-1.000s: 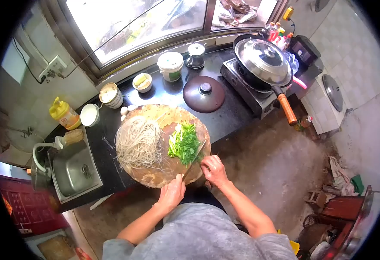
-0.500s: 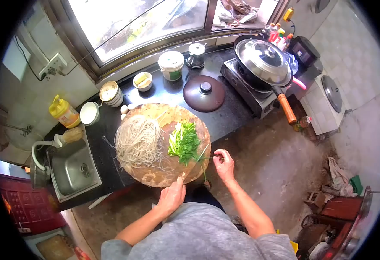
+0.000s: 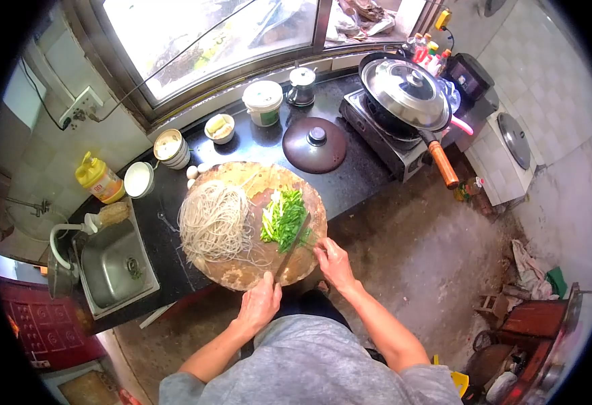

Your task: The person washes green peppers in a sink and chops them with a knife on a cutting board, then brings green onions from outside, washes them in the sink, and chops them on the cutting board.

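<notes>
My left hand is closed round the handle of a kitchen knife. The blade slants up and away across the right part of a round wooden chopping board, along the edge of a pile of chopped greens. At the board's right rim, my right hand pinches thin green stalks, mostly hidden by its fingers, just right of the blade. A heap of pale noodles lies on the board's left half.
Beyond the board are a dark lid, a small bowl, stacked bowls and a white tub. A covered wok sits on the stove at right, its handle jutting out. A sink is at left.
My right hand has moved left and slightly down, closer to the knife and the board's rim. My left hand has shifted slightly left, and the blade now lies beside the greens.
</notes>
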{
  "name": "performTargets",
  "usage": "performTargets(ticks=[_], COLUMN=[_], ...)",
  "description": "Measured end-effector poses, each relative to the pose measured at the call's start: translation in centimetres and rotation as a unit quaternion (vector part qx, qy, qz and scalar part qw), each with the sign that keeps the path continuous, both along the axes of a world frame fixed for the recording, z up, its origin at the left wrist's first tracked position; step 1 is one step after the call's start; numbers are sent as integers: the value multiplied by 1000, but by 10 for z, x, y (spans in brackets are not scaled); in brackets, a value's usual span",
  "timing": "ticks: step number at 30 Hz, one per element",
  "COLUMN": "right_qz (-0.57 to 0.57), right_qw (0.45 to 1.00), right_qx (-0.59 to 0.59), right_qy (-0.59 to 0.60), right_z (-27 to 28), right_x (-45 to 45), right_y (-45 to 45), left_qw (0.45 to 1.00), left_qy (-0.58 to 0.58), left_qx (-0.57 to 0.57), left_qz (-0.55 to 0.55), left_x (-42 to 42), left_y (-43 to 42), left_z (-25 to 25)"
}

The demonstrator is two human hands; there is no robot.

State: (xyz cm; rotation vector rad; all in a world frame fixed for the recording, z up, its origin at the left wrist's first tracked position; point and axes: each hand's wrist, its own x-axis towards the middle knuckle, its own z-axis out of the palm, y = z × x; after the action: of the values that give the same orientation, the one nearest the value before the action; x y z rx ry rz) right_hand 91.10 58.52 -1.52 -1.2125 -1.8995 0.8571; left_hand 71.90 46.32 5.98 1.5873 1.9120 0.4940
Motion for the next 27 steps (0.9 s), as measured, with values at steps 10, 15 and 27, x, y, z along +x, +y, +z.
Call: performTargets(ticks=[10,15,27], right_qz=[-56,-60,-58], right_qw=[994,997,998], right_qx=[-94,-29,-31], right_qy=[12,29,-7], right_z=[-14,-5,-12], right_x=[-2,9,13], right_y=[-5,-5,8], left_qw=[1000,1000,995], left_qy=[5,-1,73], left_qx=[-4,17,48], left_qz=[-28,-25,-48], left_x=[11,6,-16], left_y=[-6,-3,-14], left_z=[-15,-11,-1])
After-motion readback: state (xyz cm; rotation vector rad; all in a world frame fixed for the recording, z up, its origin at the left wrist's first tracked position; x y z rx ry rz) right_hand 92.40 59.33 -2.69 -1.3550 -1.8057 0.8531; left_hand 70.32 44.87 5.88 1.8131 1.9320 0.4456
